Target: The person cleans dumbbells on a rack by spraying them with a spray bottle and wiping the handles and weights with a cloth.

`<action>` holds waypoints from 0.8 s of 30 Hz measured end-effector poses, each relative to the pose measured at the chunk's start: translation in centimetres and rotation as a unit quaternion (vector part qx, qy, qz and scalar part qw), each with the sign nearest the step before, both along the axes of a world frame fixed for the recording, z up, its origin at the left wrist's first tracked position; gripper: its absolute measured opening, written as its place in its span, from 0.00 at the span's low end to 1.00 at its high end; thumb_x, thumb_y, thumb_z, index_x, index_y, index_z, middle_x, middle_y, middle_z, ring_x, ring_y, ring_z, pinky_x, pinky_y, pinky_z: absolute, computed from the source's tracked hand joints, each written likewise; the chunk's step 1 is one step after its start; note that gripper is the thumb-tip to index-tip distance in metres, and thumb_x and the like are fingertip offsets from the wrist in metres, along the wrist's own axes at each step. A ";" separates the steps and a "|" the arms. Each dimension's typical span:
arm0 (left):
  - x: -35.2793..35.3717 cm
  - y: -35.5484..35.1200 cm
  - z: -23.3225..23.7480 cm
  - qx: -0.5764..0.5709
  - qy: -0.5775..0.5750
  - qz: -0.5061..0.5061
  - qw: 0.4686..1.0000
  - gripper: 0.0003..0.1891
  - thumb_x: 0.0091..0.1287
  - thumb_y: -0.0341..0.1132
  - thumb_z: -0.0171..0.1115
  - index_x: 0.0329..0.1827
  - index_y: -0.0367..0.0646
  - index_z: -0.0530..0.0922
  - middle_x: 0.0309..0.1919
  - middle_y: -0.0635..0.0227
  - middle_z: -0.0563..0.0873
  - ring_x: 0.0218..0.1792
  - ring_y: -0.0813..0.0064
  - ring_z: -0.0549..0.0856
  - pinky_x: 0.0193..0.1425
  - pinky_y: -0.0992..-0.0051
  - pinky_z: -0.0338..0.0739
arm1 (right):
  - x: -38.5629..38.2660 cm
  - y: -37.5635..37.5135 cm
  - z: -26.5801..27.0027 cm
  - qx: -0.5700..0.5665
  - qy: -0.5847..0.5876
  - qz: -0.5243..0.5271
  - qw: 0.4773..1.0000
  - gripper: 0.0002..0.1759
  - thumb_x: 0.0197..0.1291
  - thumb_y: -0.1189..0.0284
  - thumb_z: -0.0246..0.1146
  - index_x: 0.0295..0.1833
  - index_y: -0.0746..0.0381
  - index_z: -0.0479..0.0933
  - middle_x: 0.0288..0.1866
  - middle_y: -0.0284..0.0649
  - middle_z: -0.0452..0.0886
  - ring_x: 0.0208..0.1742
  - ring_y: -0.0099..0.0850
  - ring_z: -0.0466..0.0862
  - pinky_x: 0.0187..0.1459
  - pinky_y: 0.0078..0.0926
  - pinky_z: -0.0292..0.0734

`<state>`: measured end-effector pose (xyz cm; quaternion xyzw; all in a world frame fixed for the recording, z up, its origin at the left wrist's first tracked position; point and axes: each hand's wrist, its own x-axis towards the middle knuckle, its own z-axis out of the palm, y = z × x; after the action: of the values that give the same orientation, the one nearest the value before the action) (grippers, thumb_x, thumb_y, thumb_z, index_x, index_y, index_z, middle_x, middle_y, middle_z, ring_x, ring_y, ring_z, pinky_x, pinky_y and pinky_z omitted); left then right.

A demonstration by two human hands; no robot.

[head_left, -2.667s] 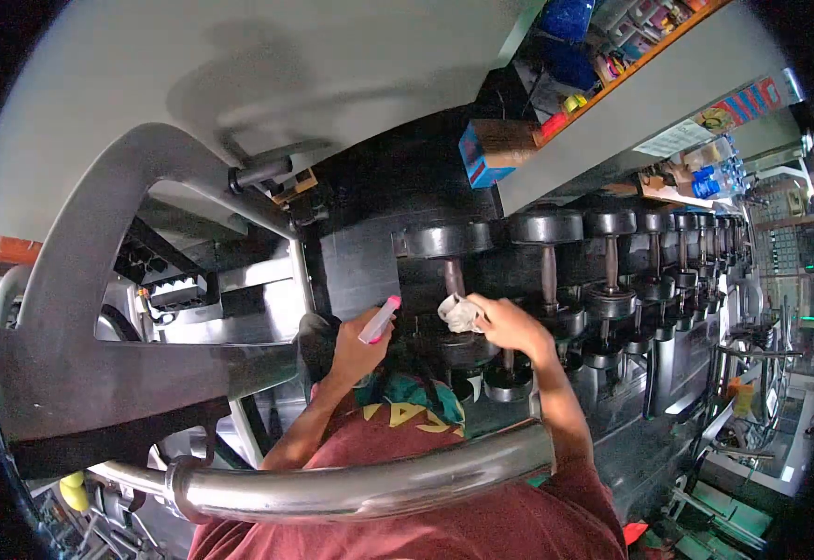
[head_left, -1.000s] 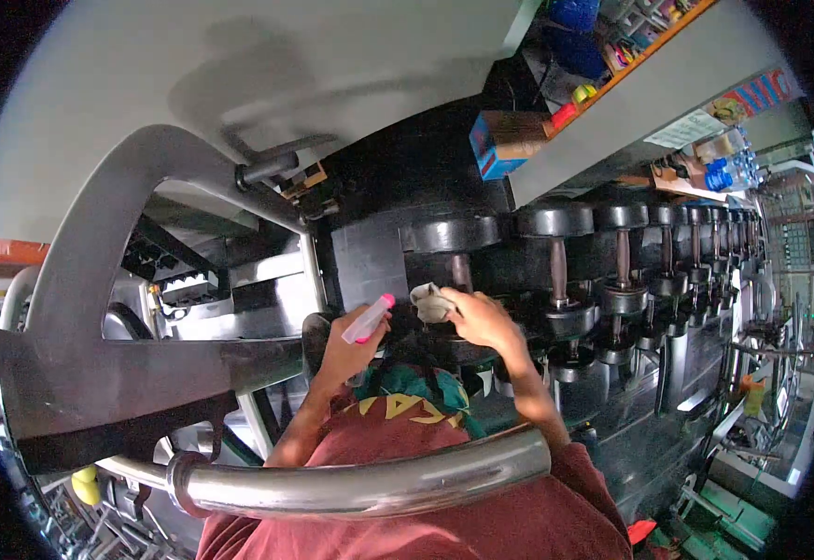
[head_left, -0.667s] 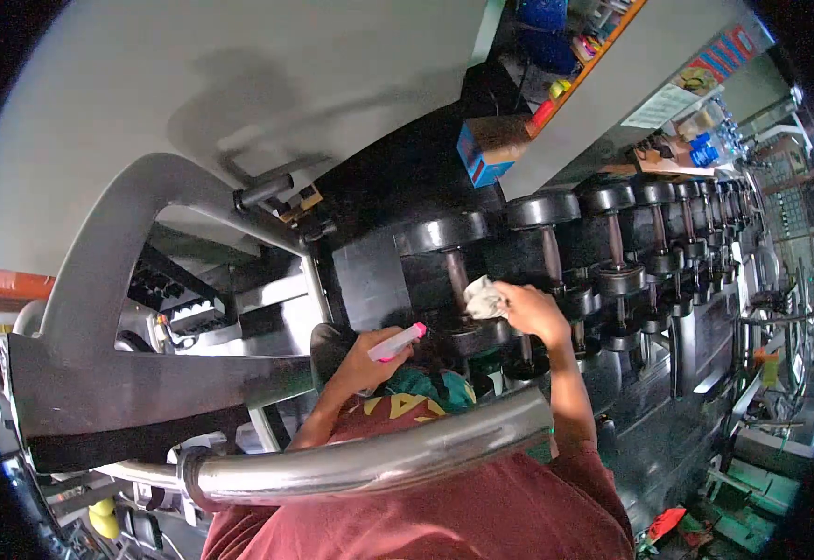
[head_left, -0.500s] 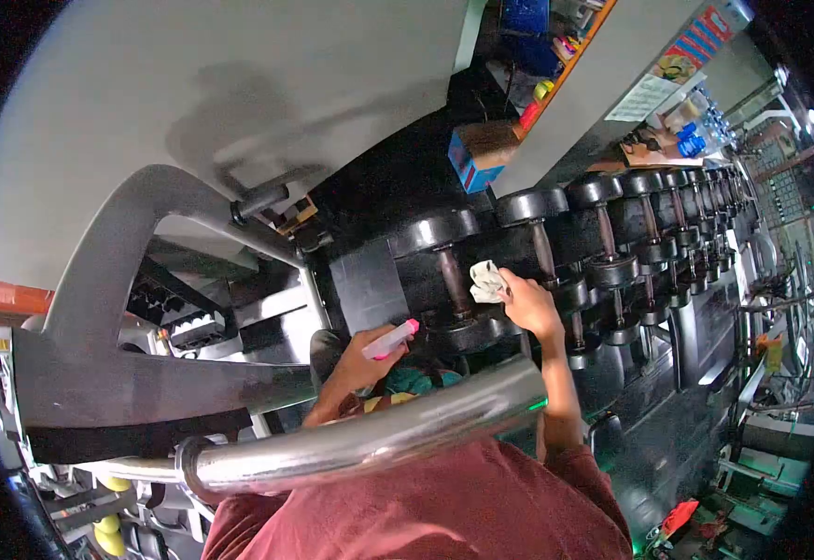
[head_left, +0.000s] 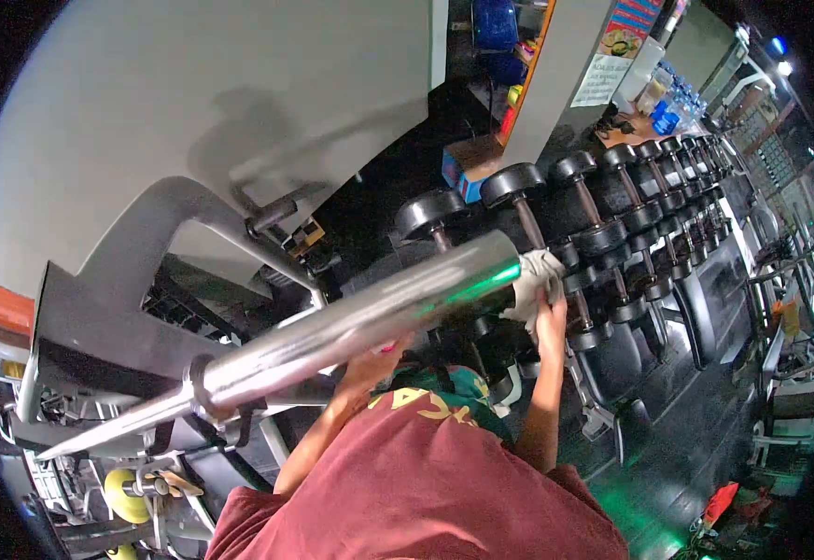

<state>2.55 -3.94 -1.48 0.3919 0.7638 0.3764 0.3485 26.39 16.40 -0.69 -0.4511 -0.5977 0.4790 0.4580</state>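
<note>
A long chrome bar sleeve (head_left: 360,322) runs slantwise across the view in front of me. My right hand (head_left: 551,322) grips a crumpled white cloth (head_left: 536,280) at the sleeve's far end, where the cloth touches or lies just beside the metal. My left hand (head_left: 368,366) is below the sleeve, partly covered by it. A speck of pink shows at its fingers, from the small translucent bottle with pink ends; the rest of the bottle is hidden. Beyond the sleeve stand black dumbbells (head_left: 512,184) with dark handles.
The dumbbell rack stretches away to the right in two tiers. At left rises a grey machine frame (head_left: 146,233) before a pale wall. A cardboard box (head_left: 470,161) sits by the pillar. Yellow weight plates (head_left: 125,497) show at lower left, a bench pad (head_left: 633,431) at right.
My right hand has brought the cloth from above the dumbbells to the sleeve's end. The view has shifted, and the sleeve now covers most of the bottle in my left hand.
</note>
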 end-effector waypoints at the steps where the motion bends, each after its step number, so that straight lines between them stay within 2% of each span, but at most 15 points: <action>1: 1.0 -0.5 0.2 0.072 -0.017 0.031 0.997 0.10 0.64 0.40 0.61 0.42 0.44 0.79 0.30 0.68 0.81 0.34 0.76 0.80 0.39 0.74 0.75 | 0.6 -0.9 -0.5 -0.026 0.037 -0.004 0.999 0.21 0.67 0.68 0.55 0.61 0.69 0.68 0.57 0.40 0.75 0.56 0.26 0.73 0.58 0.23 0.64; 2: 1.7 -1.3 0.4 0.063 -0.113 0.064 0.989 0.12 0.63 0.39 0.62 0.46 0.45 0.79 0.35 0.63 0.84 0.40 0.69 0.83 0.44 0.71 0.76 | 1.4 -2.1 -1.8 -0.053 0.073 -0.007 0.996 0.21 0.67 0.69 0.55 0.60 0.70 0.68 0.58 0.40 0.74 0.57 0.25 0.72 0.58 0.23 0.64; 3: 2.4 -1.4 3.4 0.131 -0.076 0.025 0.988 0.08 0.62 0.33 0.62 0.40 0.41 0.79 0.31 0.62 0.83 0.34 0.72 0.84 0.39 0.74 0.76 | 2.4 -3.2 -2.6 -0.093 0.059 -0.023 0.994 0.21 0.67 0.69 0.55 0.61 0.69 0.68 0.58 0.41 0.74 0.57 0.26 0.72 0.59 0.23 0.64; 4: 3.0 -2.1 3.5 0.133 -0.077 0.029 0.988 0.08 0.62 0.33 0.62 0.40 0.41 0.79 0.31 0.62 0.83 0.34 0.72 0.84 0.39 0.74 0.76 | 3.1 -4.5 -2.6 -0.133 0.045 -0.038 0.989 0.21 0.67 0.69 0.55 0.61 0.69 0.67 0.59 0.41 0.74 0.58 0.26 0.72 0.59 0.23 0.64; 6: 4.5 -3.6 3.7 0.172 -0.028 -0.009 0.985 0.07 0.61 0.32 0.62 0.39 0.38 0.78 0.27 0.61 0.83 0.31 0.72 0.84 0.37 0.73 0.76 | 4.4 -6.8 -2.2 -0.083 0.087 -0.007 0.993 0.22 0.67 0.69 0.55 0.62 0.68 0.67 0.59 0.42 0.73 0.58 0.27 0.72 0.60 0.24 0.64; 7: 5.4 -4.5 4.7 0.179 -0.026 -0.005 0.984 0.07 0.59 0.31 0.62 0.37 0.38 0.79 0.26 0.60 0.83 0.30 0.67 0.84 0.45 0.69 0.78 | 4.8 -7.8 -2.0 -0.087 0.097 -0.006 0.991 0.23 0.66 0.69 0.55 0.63 0.69 0.66 0.59 0.42 0.73 0.59 0.28 0.72 0.61 0.25 0.64; 8: 6.2 -5.5 4.4 0.176 -0.031 0.000 0.984 0.07 0.59 0.31 0.62 0.37 0.38 0.79 0.26 0.60 0.83 0.30 0.67 0.84 0.45 0.69 0.78 | 5.4 -9.0 -1.6 -0.091 0.091 -0.002 0.992 0.23 0.66 0.69 0.55 0.63 0.69 0.66 0.59 0.42 0.73 0.59 0.28 0.72 0.61 0.25 0.64; 10: 7.6 -7.1 4.0 0.218 0.087 -0.030 0.972 0.06 0.56 0.30 0.63 0.35 0.38 0.79 0.27 0.60 0.83 0.31 0.61 0.84 0.56 0.62 0.75 | 6.2 -11.0 0.2 -0.115 0.082 0.007 0.990 0.23 0.66 0.70 0.56 0.63 0.69 0.64 0.60 0.42 0.73 0.59 0.29 0.72 0.61 0.25 0.63; 11: 8.1 -7.8 4.0 0.250 0.093 -0.049 0.963 0.07 0.55 0.29 0.63 0.35 0.39 0.80 0.28 0.60 0.83 0.32 0.57 0.84 0.64 0.56 0.68 | 6.9 -11.6 0.3 -0.100 0.069 0.012 0.992 0.24 0.66 0.70 0.56 0.64 0.70 0.64 0.60 0.42 0.72 0.59 0.28 0.72 0.61 0.25 0.63; 12: 8.7 -8.4 3.9 0.269 0.106 -0.054 0.956 0.06 0.54 0.28 0.63 0.35 0.39 0.80 0.27 0.61 0.83 0.32 0.58 0.84 0.65 0.56 0.67 | 7.4 -12.2 0.4 -0.104 0.072 0.020 0.992 0.24 0.66 0.71 0.56 0.64 0.69 0.63 0.61 0.42 0.72 0.60 0.29 0.71 0.61 0.25 0.63; 15: 10.7 -10.4 3.3 0.306 0.082 -0.041 0.948 0.06 0.56 0.29 0.63 0.35 0.38 0.80 0.27 0.61 0.83 0.30 0.64 0.84 0.58 0.60 0.74 | 8.9 -14.4 0.9 -0.097 0.105 0.024 0.989 0.21 0.66 0.73 0.55 0.63 0.67 0.65 0.57 0.40 0.74 0.56 0.27 0.74 0.58 0.25 0.66; 17: 12.3 -11.7 3.7 0.175 -0.076 0.033 0.981 0.05 0.59 0.29 0.62 0.36 0.39 0.80 0.27 0.64 0.83 0.26 0.75 0.82 0.42 0.69 0.79 | 10.4 -15.3 0.7 -0.109 0.119 0.029 0.987 0.23 0.66 0.73 0.56 0.64 0.67 0.64 0.59 0.40 0.73 0.58 0.27 0.73 0.60 0.25 0.64; 18: 12.9 -11.9 4.1 0.180 -0.076 0.034 0.980 0.05 0.59 0.29 0.62 0.36 0.39 0.80 0.27 0.64 0.83 0.26 0.75 0.82 0.42 0.69 0.79 | 11.2 -15.7 0.0 -0.121 0.126 0.024 0.984 0.23 0.65 0.73 0.56 0.64 0.67 0.64 0.59 0.40 0.73 0.59 0.27 0.72 0.61 0.26 0.64; 20: 14.3 -12.1 4.8 0.172 -0.169 0.075 0.968 0.05 0.62 0.30 0.62 0.38 0.39 0.79 0.28 0.68 0.83 0.25 0.84 0.79 0.28 0.78 0.76 | 12.4 -16.5 -0.8 -0.125 0.134 0.012 0.983 0.24 0.65 0.71 0.57 0.65 0.68 0.63 0.61 0.40 0.72 0.60 0.28 0.71 0.61 0.26 0.64; 24: 15.6 -11.8 5.2 0.229 -0.188 0.109 0.949 0.06 0.63 0.30 0.61 0.41 0.39 0.79 0.30 0.71 0.83 0.24 0.85 0.78 0.26 0.81 0.75 | 13.2 -17.4 -1.7 -0.177 0.174 -0.040 0.968 0.27 0.66 0.67 0.57 0.66 0.68 0.62 0.64 0.41 0.70 0.62 0.29 0.71 0.62 0.27 0.63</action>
<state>18.14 -15.70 3.70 0.2977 0.6158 0.6436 0.3433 39.59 -1.01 -2.38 -0.4582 -0.3956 0.6296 0.4871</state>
